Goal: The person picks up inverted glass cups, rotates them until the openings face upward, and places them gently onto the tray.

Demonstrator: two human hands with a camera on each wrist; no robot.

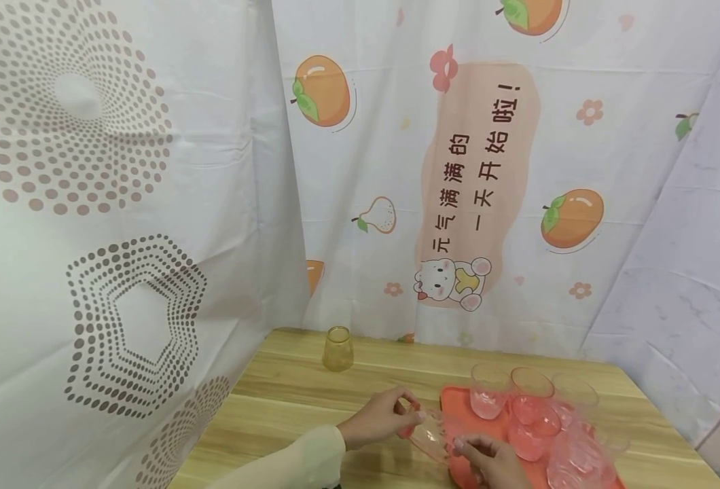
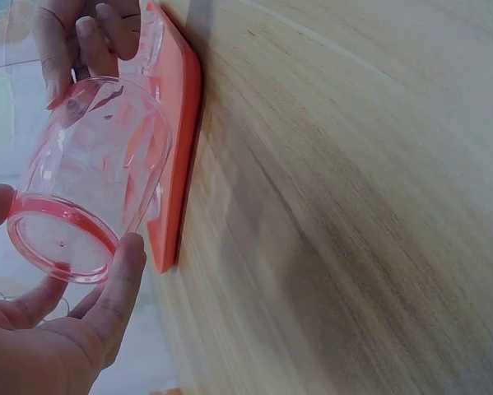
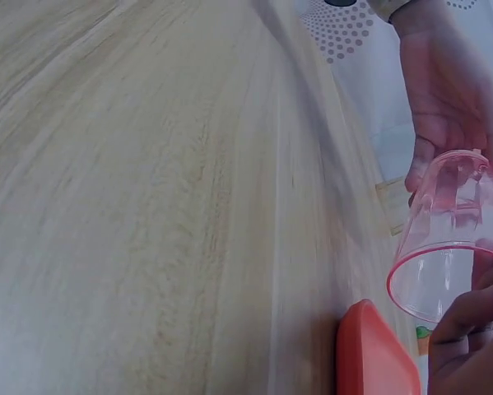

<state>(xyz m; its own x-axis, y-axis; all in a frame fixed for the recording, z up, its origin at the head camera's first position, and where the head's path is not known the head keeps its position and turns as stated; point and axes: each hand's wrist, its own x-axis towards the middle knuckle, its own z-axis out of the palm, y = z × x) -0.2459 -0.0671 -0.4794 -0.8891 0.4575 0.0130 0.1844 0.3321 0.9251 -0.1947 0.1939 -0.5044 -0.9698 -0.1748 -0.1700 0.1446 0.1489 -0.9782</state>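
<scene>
A clear pink faceted plastic cup (image 1: 428, 438) is held tilted on its side between both hands, just left of the red tray (image 1: 456, 411). My left hand (image 1: 375, 420) grips it round the base, thumb on one side and fingers on the other, as the left wrist view shows. At the open rim, my right hand (image 1: 493, 462) pinches the cup's edge between thumb and finger. In the right wrist view the cup (image 3: 444, 222) has its mouth facing the right hand (image 3: 468, 337). Several clear and pink cups (image 1: 488, 401) crowd the tray.
A yellow transparent cup (image 1: 338, 353) stands alone at the back left of the wooden table (image 1: 286, 387). Patterned curtains (image 1: 366, 170) hang behind the table and along its left side. The tray's raised rim (image 2: 184, 140) lies close beside the held cup.
</scene>
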